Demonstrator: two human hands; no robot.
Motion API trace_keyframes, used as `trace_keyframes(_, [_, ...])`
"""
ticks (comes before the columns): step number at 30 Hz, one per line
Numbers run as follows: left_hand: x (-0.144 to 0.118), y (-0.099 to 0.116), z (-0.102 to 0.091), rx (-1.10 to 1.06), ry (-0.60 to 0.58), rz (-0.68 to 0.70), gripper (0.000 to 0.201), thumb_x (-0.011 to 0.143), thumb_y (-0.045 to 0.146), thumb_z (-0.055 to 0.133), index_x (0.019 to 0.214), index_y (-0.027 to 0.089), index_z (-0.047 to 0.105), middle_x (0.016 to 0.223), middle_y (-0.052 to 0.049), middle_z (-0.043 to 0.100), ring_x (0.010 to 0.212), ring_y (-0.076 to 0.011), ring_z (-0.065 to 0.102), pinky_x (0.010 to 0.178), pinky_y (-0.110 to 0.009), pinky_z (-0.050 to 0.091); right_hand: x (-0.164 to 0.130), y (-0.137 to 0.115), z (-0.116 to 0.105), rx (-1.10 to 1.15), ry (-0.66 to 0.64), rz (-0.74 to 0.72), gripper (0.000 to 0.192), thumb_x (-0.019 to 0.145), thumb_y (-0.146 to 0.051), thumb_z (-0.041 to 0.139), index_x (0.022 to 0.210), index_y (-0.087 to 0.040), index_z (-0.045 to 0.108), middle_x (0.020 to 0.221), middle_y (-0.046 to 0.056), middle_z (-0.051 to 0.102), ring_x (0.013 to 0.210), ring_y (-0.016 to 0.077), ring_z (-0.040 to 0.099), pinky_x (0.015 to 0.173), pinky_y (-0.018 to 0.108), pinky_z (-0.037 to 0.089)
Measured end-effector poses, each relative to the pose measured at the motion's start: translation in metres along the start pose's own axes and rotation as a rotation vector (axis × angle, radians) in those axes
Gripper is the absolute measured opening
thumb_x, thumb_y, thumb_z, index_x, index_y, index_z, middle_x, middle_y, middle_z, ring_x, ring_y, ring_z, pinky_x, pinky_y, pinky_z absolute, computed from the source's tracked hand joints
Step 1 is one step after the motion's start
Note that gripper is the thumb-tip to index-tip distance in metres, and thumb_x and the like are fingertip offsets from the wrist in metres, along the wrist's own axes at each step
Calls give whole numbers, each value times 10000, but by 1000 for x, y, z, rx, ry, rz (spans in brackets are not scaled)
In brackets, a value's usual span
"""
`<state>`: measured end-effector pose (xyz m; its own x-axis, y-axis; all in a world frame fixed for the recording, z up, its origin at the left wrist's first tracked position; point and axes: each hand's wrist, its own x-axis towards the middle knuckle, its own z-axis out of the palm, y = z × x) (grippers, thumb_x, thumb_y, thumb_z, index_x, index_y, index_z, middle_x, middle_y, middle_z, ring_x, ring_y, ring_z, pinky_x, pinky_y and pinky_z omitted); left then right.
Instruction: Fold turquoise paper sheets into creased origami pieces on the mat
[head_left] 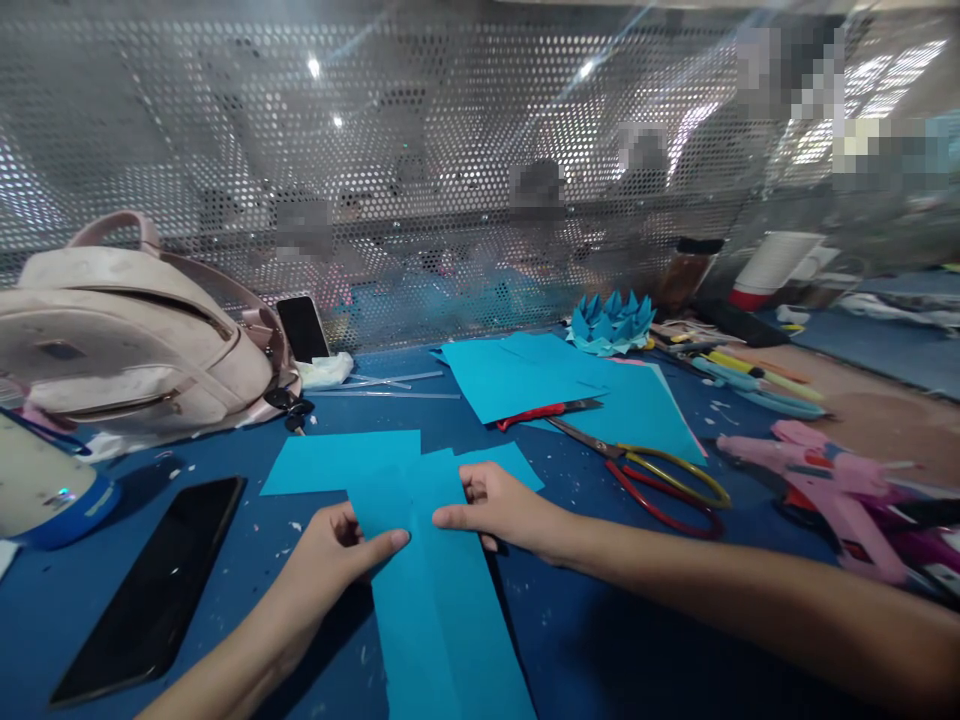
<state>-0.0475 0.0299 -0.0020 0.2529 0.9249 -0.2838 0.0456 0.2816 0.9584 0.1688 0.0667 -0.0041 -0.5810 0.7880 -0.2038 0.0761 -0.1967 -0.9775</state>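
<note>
Head view: both hands [330, 550] [499, 510] pressing blue paper strip [435, 600]

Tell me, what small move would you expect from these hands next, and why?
Probably pressing the fold flat: the left hand and right hand both pinch the blue paper strip, which shows a crease running down its middle.

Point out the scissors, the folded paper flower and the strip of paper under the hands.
scissors [651, 470]: head view, on the handle loops.
paper flower [611, 322]: head view, on its petals.
paper strip [435, 590]: head view, on its centre crease.
</note>
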Motion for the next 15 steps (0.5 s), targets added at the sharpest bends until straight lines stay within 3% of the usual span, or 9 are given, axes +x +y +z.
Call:
trace_keyframes(8, [0,-6,0,-21,54,14,361,627,486,813,756,157,739,678,-73,721,742,-291,672,664,-360,519,1,0,1,-24,0,-8,374,674,-442,801,780,-127,631,618,-27,586,386,33,427,355,163,322])
trace_keyframes(15, [0,-5,0,-47,76,-1,395,622,484,821,799,140,741,746,-96,739,760,-285,680,706,-377,536,2,6,-1,-37,17,-16,388,694,-461,785,810,-127,625,631,-24,580,389,37,434,352,167,307])
